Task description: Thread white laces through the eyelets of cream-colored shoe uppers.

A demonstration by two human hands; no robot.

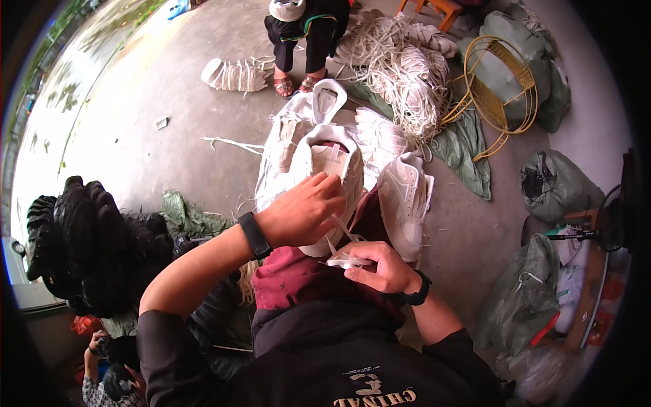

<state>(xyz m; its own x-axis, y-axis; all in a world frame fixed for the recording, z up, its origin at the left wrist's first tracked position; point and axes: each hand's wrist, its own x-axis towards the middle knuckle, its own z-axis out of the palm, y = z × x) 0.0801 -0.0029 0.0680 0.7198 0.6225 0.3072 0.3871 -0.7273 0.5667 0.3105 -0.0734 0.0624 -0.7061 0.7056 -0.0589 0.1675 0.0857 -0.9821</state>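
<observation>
A white and beige sneaker (331, 154) stands upright over my lap, with its opening away from me. My left hand (304, 209) is over its front, fingers curled and closed; what they pinch is hidden beneath them. Pale shoelace (341, 229) strands hang between my two hands. Lower and to the right, my right hand (381, 266) is closed round a small whitish flat piece (349, 262), too small to name surely. A second sneaker (403, 197) rests against my right leg, toe toward me. Beyond the first one is another white shoe (328, 102).
White uppers and laces lie in a large heap (407, 74). A bundle of uppers (237, 74) sits near another person's feet (293, 84). At right stand a yellow round frame (500, 85) and green sacks (525, 292). Black bundles (95, 244) are piled left; another person (115, 380) is lower left.
</observation>
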